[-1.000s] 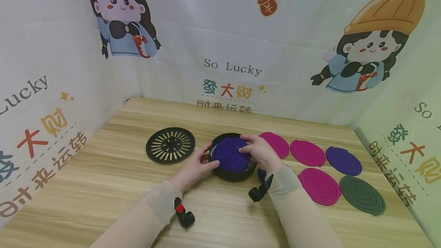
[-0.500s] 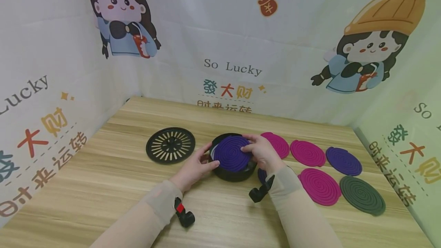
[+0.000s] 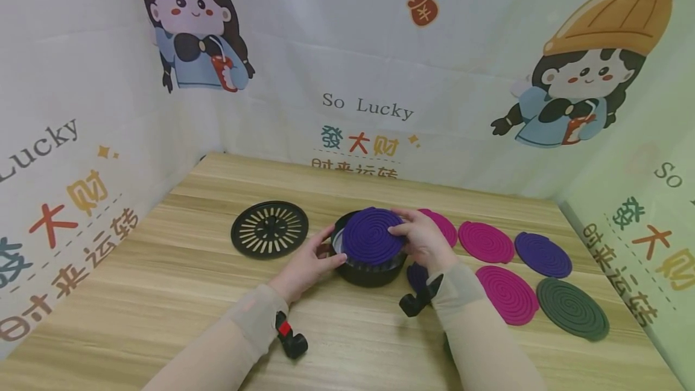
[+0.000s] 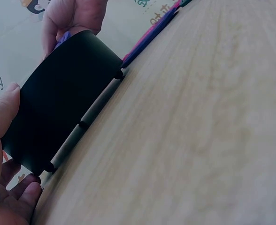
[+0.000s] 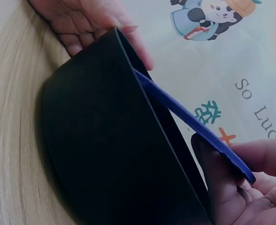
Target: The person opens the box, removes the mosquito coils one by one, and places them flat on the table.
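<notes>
My right hand [image 3: 426,237] pinches a blue-purple mosquito coil [image 3: 371,237] by its right edge, thumb on one face and fingers on the other. The coil is tilted over a round black mosquito coil holder [image 3: 369,276]; in the right wrist view its far edge dips inside the rim. My left hand [image 3: 306,264] grips the holder's left side, with the thumb on the wall and fingers near the base in the left wrist view. The holder stands on small feet on the table. Something pale shows inside it, mostly hidden by the coil.
A slotted black lid [image 3: 269,229] lies on the left. To the right lie pink coils [image 3: 485,242], a blue coil [image 3: 543,254] and a green coil [image 3: 572,308]. Another blue coil [image 3: 418,276] is partly hidden by my right wrist. Printed cloth [image 3: 461,77] surrounds the wooden table [image 3: 190,294].
My right hand has moved slightly right and up, raising the blue-purple coil relative to the holder. More of the holder's front inner wall shows. The left hand has stayed in place.
</notes>
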